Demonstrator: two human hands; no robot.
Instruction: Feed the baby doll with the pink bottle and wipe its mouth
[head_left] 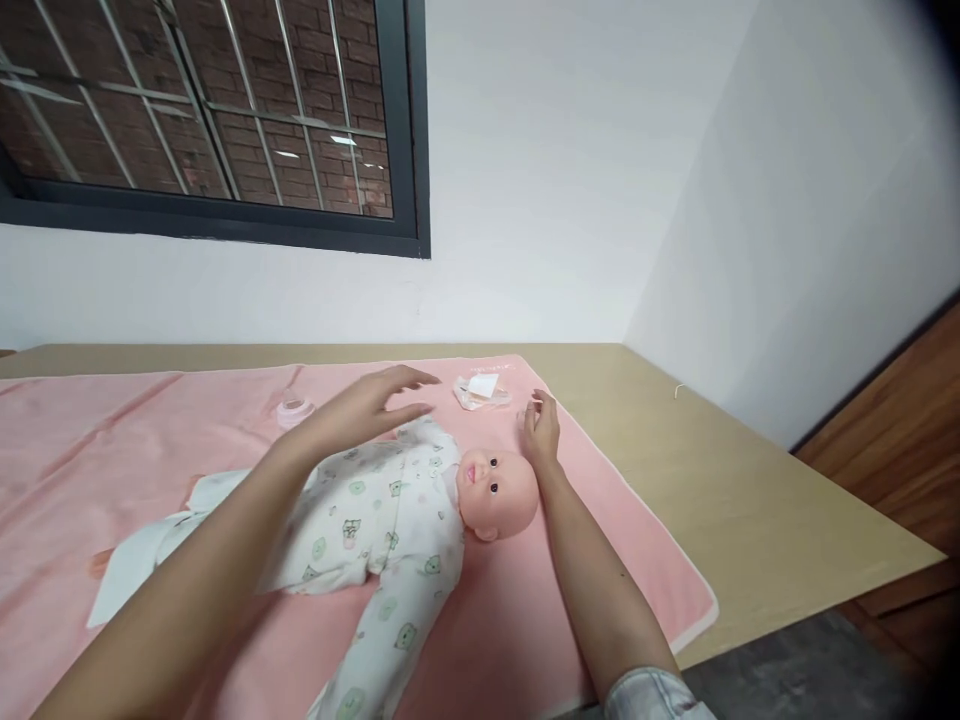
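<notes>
A baby doll in a white sleepsuit with a green animal print lies face up, its head toward the right. My left hand hovers over the doll's far shoulder, fingers stretched out and thumb apart, holding nothing. Just past the doll's head, my right hand has its fingers curled in. Something pale and see-through seems to show at those fingertips, too faint to name. Between and beyond both hands lies a crumpled clear plastic wrapper with a white piece on it.
A pink blanket with a pale edge covers much of the tan tabletop. Behind my left wrist stands a small pink-rimmed clear item, like a bottle top. A white wall and barred window bound the far side.
</notes>
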